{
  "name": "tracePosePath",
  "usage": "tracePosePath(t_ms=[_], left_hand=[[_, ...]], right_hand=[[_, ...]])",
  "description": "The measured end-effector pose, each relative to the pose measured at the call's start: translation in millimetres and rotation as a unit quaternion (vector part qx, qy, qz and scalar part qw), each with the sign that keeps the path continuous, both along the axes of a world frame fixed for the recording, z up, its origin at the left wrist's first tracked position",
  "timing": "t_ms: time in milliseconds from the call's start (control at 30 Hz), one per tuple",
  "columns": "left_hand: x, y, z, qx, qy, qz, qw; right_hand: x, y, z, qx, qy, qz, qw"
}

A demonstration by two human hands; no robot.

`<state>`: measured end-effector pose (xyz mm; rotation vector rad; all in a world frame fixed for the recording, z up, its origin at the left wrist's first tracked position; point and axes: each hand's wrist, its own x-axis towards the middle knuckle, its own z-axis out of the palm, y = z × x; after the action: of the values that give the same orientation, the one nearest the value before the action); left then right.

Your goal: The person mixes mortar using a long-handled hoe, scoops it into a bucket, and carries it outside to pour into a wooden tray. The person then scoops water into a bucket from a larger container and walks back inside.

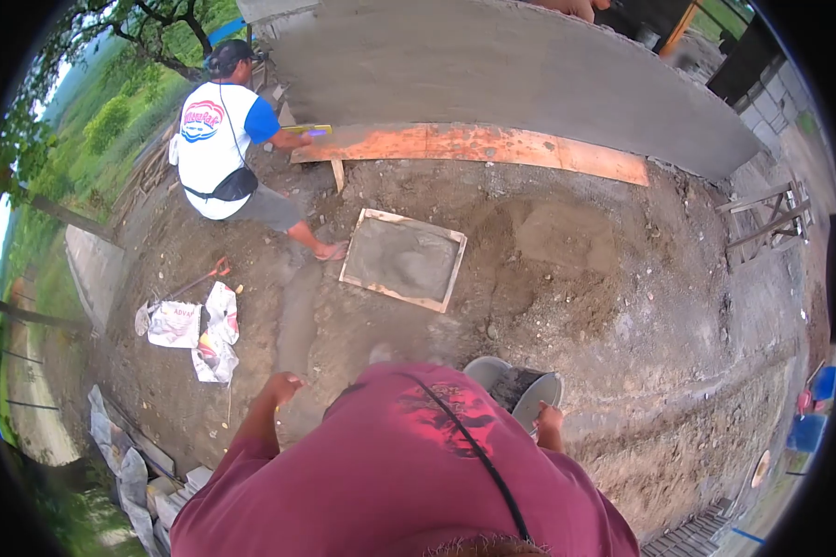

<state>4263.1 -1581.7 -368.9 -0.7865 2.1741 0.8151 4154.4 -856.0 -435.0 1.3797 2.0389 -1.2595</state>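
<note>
**A:** Head view: right fingers (542, 409) look clamped on the rim of a grey bucket (532, 395), on the near side of the framed tray (395, 296). Left fingers (291, 382) seem loosely curled, nothing in them, also nearside of the tray.

**B:** So what could go sideways?

**A:** One-handed rim hold, so an uneven load could tip the bucket and spill it. Also, the co-worker's foot (331, 251) is right beside the tray; one careless shift and it's kicked. Shovel (219, 269) left of the tray = trip hazard, imo.
</note>
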Motion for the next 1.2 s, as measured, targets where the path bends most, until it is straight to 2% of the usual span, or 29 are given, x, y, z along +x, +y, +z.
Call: tracePosePath(t_ms=[167,267,367,467,567,667,767,833,1000,1200], left_hand=[[2.3,1.8,3.8,0.001,-0.006,0.001,1.000],[4.2,3.2,3.9,-0.026,0.055,-0.035,0.998],[-0.4,7.2,2.1,-0.024,0.052,-0.025,0.998],[-4.0,14.1,1.1,-0.002,-0.001,0.022,1.000],[-3.3,22.3,9.6,-0.010,-0.002,-0.014,1.000],[-4.3,27.4,22.2,-0.015,-0.011,-0.006,1.000],[-8.5,29.6,34.6,-0.015,-0.017,-0.006,1.000],[-9.5,29.0,34.3,-0.019,-0.012,-0.004,1.000],[-6.4,19.3,12.7,-0.036,0.019,-0.019,0.999],[-10.5,19.9,20.6,-0.029,0.008,-0.026,0.999]], right_hand=[[-5.0,6.3,-15.2,-0.027,0.024,-0.019,0.999],[-11.5,0.0,-8.6,-0.025,0.019,-0.030,0.999],[-12.2,0.3,-8.7,-0.001,0.022,-0.013,1.000],[-11.7,-0.2,-11.2,-0.023,0.037,-0.040,0.998],[-12.4,4.1,-23.3,-0.005,0.045,-0.021,0.999],[-9.4,10.4,-31.8,-0.025,0.024,-0.040,0.999],[-7.1,24.1,-53.1,-0.009,-0.009,0.081,0.997],[-1.7,24.3,-51.0,0.006,0.029,0.122,0.992],[-1.2,16.2,-41.4,0.005,0.055,0.143,0.988],[-3.5,12.6,-40.9,0.004,0.059,0.173,0.983]])
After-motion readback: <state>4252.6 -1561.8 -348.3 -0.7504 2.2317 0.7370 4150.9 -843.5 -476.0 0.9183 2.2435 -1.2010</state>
